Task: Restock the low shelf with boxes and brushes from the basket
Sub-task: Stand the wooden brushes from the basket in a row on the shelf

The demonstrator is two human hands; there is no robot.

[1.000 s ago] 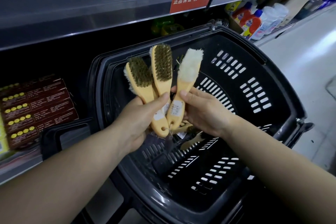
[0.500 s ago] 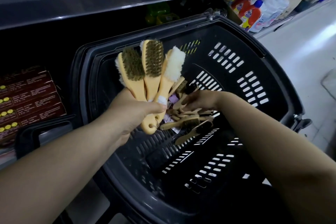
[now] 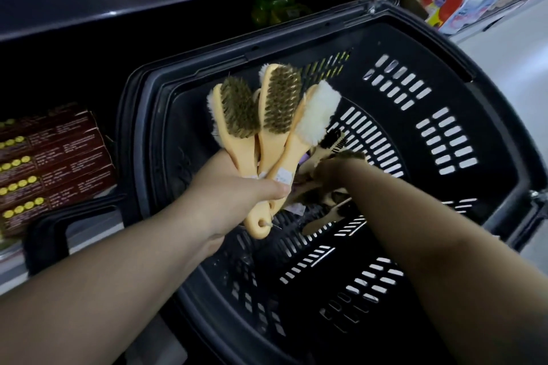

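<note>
Clenched around three yellow handles, the left hand [image 3: 237, 198] holds a fan of brushes [image 3: 278, 107] bristles-up over the basket's [image 3: 415, 27] left side, forearm stretched forward. The right hand [image 3: 329, 175] reaches down among loose brushes [image 3: 329, 216] on the basket's floor; it is blurred, so its grasp cannot be told. Boxes [image 3: 56, 163] lie on the low shelf [image 3: 92, 228], left of the basket.

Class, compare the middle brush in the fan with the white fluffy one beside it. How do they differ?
The middle brush shows brown bristles; the white fluffy brush shows a pale fleecy face. The middle brush stands nearly upright; the white fluffy brush tilts away from it. Both have yellow handles gripped by the left hand.
</note>
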